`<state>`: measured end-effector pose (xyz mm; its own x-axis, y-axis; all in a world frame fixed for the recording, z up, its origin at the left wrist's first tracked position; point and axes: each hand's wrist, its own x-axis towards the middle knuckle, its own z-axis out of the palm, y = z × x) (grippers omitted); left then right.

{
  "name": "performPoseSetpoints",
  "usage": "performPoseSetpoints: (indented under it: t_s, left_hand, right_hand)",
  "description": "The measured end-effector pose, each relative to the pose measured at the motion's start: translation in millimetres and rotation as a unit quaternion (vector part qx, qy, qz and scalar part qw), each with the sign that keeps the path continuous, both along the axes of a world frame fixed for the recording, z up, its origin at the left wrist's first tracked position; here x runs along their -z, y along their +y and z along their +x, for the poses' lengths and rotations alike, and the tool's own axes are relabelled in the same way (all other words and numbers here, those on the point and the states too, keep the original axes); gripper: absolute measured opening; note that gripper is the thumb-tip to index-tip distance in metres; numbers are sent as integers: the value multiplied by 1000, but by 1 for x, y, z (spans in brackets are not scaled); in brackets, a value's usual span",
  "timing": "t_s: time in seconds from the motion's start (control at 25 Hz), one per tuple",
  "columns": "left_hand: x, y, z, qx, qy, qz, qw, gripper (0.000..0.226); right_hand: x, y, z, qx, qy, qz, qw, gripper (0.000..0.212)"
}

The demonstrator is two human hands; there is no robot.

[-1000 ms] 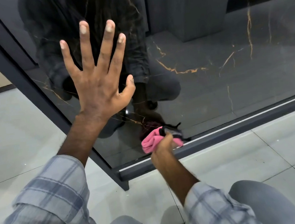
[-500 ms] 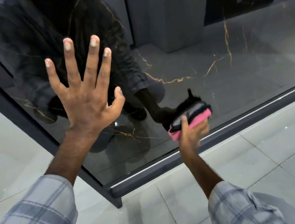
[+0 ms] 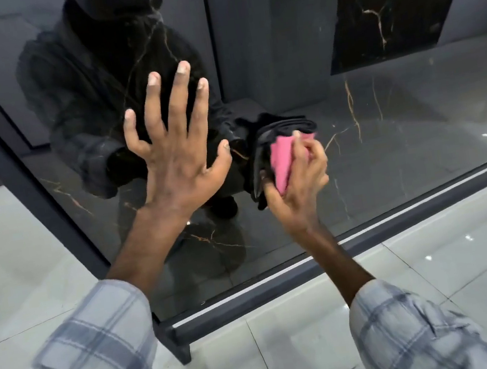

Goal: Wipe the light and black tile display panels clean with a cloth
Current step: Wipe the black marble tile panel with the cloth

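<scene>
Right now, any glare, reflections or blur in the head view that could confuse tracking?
Head view: the glossy black panel acts as a mirror, so the pink cloth in the right hand meets its dark reflection; pinpoint glare on the floor tiles at right; left hand and sleeves slightly motion-blurred.

No legible txt, labels or nos. anywhere on panel, cloth or floor.

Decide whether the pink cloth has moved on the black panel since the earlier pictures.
Yes. The pink cloth has risen up the black panel, away from the bottom rail it sat against earlier.
</scene>
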<state>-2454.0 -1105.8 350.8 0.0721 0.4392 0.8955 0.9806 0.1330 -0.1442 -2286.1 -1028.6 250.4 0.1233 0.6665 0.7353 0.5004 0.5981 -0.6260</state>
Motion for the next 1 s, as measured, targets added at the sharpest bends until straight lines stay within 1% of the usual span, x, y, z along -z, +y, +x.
performPoseSetpoints:
  t_s: [0.04,0.08,0.12,0.16,0.2,0.24,0.28,0.32,0.36,0.4,0.44,0.48,0.52,0.56,0.6,0.64,0.68,0.72,0.76,0.8,0.84,0.88,0.92,0.96,1.0]
  left_hand:
    - [1,4,4,-17,3,-4,1000,84]
    - [4,7,4,-31,10,-7,999,84]
    - [7,9,2,-41,18,-9,999,84]
    - [10,10,-2,-47,24,-9,999,84]
    - [11,12,-3,-51,29,-9,998,84]
    - [11,13,-3,-54,32,-9,998,85]
    - [11,13,-2,-53,31,-11,998,85]
    - [11,12,0,-47,26,-17,998,85]
    - [9,10,2,-37,16,-22,999,84]
    - [5,6,4,-26,6,-21,999,83]
    - [-4,2,7,-19,-1,-10,1000,80]
    - [-18,-1,8,-19,-4,12,1000,77]
    - [-36,-2,9,-23,-5,38,999,75]
    - [-56,-1,10,-31,-6,56,998,76]
    - [-73,2,8,-43,-10,58,997,78]
    - [-86,5,7,-59,-10,50,997,80]
    - [-92,8,5,-78,-2,41,996,81]
    - [-91,11,3,-95,12,36,995,82]
    - [-87,14,1,-108,28,36,993,81]
    - [-83,17,-1,-114,39,37,992,81]
    - [-80,19,-2,-114,45,40,992,81]
    - [-80,21,-3,-113,48,46,991,81]
    - [-80,22,-4,-114,48,53,991,81]
    - [-81,23,-3,-115,46,58,991,81]
    - [-82,23,-3,-116,46,60,990,81]
  right_hand:
    - [-7,7,12,-8,-79,61,995,89]
    - [-2,19,25,-8,-112,87,990,89]
    - [6,32,39,2,-72,68,995,90]
    - [15,46,50,19,51,-1,999,90]
    - [19,57,55,46,193,-86,976,93]
    - [14,59,53,71,304,-170,935,95]
    - [2,53,46,86,331,-220,914,96]
    - [-10,45,37,93,290,-213,929,94]
    - [-17,35,28,68,206,-153,964,92]
    - [-21,26,22,25,93,-57,994,92]
    - [-30,20,24,-22,-30,48,998,92]
    - [-45,26,32,-52,-132,130,981,91]
    - [-59,39,44,-49,-169,183,967,89]
    - [-74,54,54,-28,-114,190,975,86]
    - [-89,65,58,-18,17,140,990,84]
    - [-104,65,55,-11,145,61,987,83]
    - [-115,57,46,11,205,5,979,84]
    - [-120,46,33,32,157,7,987,85]
    - [-111,44,26,13,27,104,994,85]
    - [-102,45,28,-28,-125,220,967,82]
    - [-105,52,39,-53,-219,298,928,80]
    - [-116,63,51,-52,-225,318,920,79]
    - [-127,73,56,-33,-144,271,951,80]
    - [-141,73,54,-19,9,169,985,80]
    - [-153,68,46,-6,133,82,988,81]
